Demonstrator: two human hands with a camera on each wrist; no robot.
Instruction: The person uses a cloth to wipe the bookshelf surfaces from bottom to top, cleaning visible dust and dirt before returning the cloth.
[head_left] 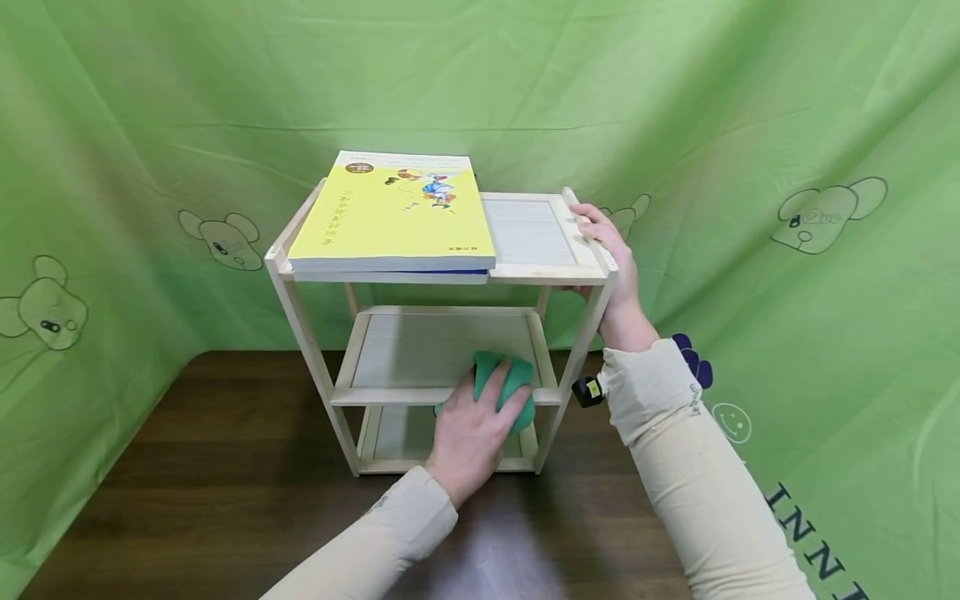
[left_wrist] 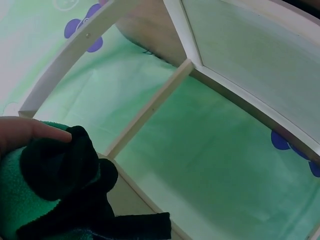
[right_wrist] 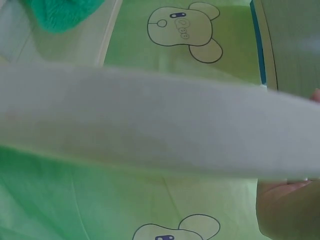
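My left hand (head_left: 472, 429) grips a green cloth (head_left: 517, 375) at the right part of the front edge of the middle shelf (head_left: 412, 350). Seen from the left wrist, the bunched cloth (left_wrist: 12, 190) looks fuzzy, with its near folds in dark shadow. My right hand (head_left: 615, 267) holds the pale wooden shelf rack (head_left: 585, 342) by its top right side rail, fingers over the rail; the thumb is mostly hidden. In the right wrist view a blurred rack post (right_wrist: 160, 120) crosses the picture, and the cloth (right_wrist: 65, 12) shows at the upper left.
Thick books, the top one a yellow book (head_left: 397, 208), lie on the left part of the top shelf (head_left: 528, 233), slightly past its front edge. A bottom shelf (head_left: 412, 433) sits near the dark wooden floor (head_left: 225, 467). A green curtain (head_left: 480, 83) hangs behind and around.
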